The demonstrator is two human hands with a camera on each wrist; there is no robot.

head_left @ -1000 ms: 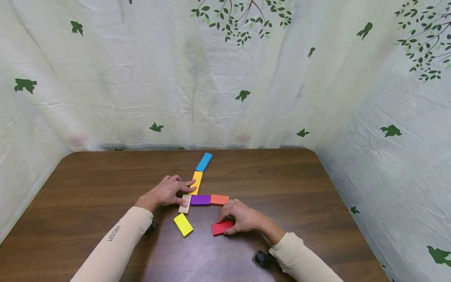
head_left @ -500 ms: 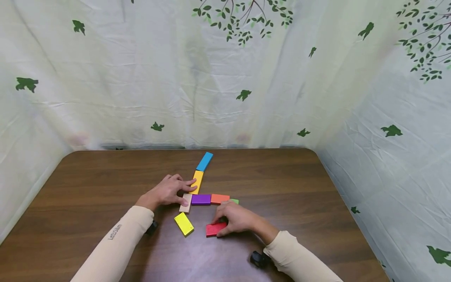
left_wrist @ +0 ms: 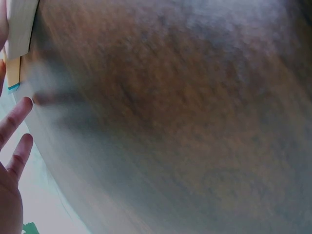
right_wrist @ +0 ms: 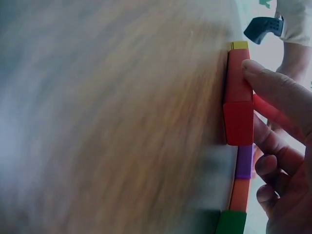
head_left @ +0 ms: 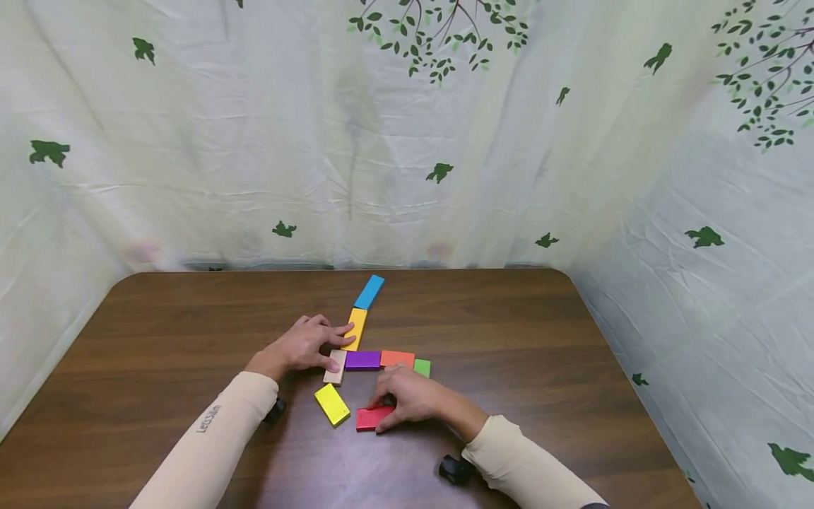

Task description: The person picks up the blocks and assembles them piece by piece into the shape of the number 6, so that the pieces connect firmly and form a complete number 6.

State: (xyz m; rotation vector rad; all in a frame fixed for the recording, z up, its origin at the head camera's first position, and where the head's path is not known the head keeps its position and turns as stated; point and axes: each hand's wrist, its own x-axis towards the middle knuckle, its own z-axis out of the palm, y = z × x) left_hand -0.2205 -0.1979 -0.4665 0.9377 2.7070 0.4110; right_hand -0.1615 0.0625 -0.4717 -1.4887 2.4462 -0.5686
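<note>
My right hand (head_left: 413, 392) pinches a red wooden block (head_left: 369, 419) between thumb and fingers, low over the table; the right wrist view shows the red block's end face and long side close up. My left hand (head_left: 302, 346) rests with its thumb on a natural-wood block (head_left: 331, 379) and two outstretched fingertips on an amber block (head_left: 360, 320). A blue block (head_left: 369, 291) continues the line beyond the amber one. From the natural-wood block a row runs right: purple block (head_left: 363, 360), orange block (head_left: 394, 358), green block (head_left: 422, 367). A yellow block (head_left: 332, 405) lies slanted between the hands.
The blocks lie on a brown wood-grain table (head_left: 191, 318) with rounded far corners. White curtains (head_left: 222, 141) printed with leaves hang behind it and at both sides. A black wrist device (head_left: 454, 469) sits under the right forearm.
My right hand has slid the red block leftward, closer to the yellow block, uncovering the green block. My left hand and the other blocks have stayed put.
</note>
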